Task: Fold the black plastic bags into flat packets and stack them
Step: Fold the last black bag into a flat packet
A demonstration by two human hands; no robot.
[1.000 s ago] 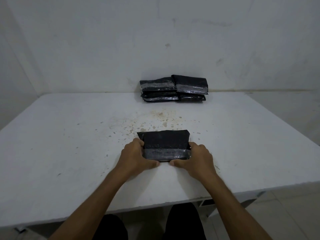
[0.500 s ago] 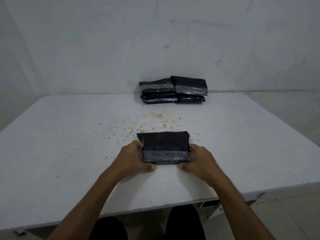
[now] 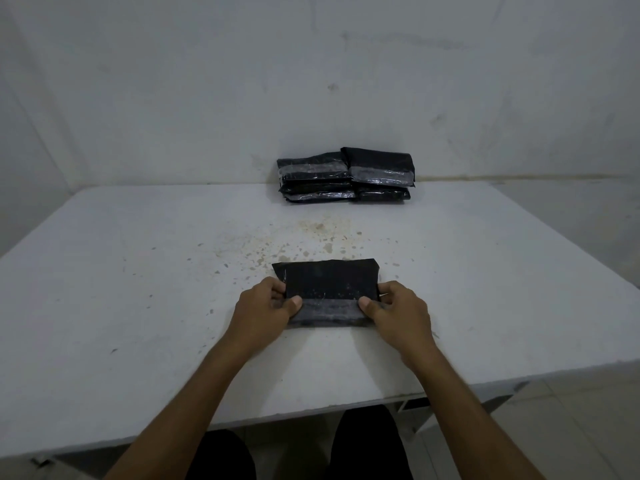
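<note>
White table [image 3: 138, 306]: stained and speckled at centre frame; near edge runs along the lower frame, open surface seen left and right of centre.
Stack [image 3: 346, 178]: finished black packets piled in two columns at upper centre, against the wall; open room lies between it and the hands.
Folded bag [image 3: 330, 289]: centre frame, flat on the table; judged light, soft, slippery, liable to spring open; best held at the short ends.
Left hand [image 3: 266, 306]: left end is pinched, thumb on top.
Right hand [image 3: 398, 306]: right end is pinched likewise.
</note>
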